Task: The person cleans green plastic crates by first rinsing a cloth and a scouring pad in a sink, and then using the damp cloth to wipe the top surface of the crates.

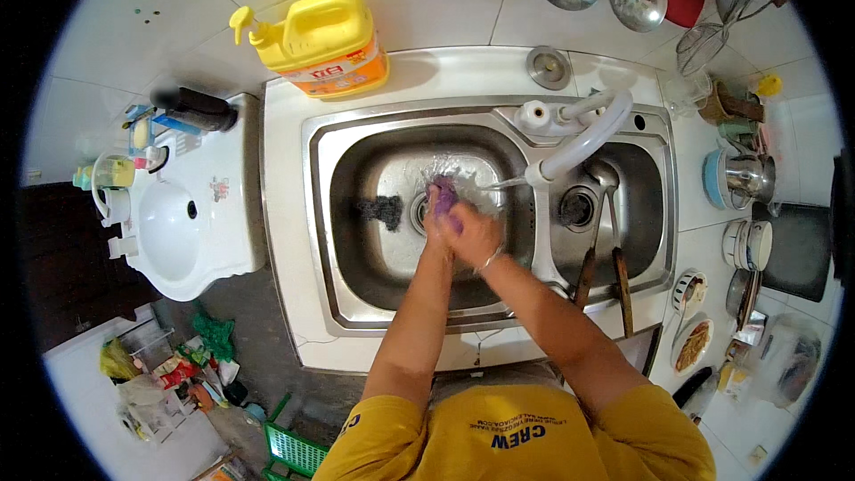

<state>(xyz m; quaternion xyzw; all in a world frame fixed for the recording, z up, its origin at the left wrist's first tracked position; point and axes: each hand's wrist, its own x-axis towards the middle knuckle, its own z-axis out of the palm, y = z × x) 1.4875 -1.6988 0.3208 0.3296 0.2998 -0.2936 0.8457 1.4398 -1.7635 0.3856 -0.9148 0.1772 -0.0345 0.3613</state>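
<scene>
"Rinsing seems to be the step in hand; where is the purple cloth point(444, 196) held?"

"Above the large basin point(370, 272), between its front and back edges, clasped by the curled fingers of the left hand point(435, 221) and right hand point(477, 234)."

"What is called for next?"

"Probably, it must be turned and squeezed under the tap point(588, 142)"
</scene>
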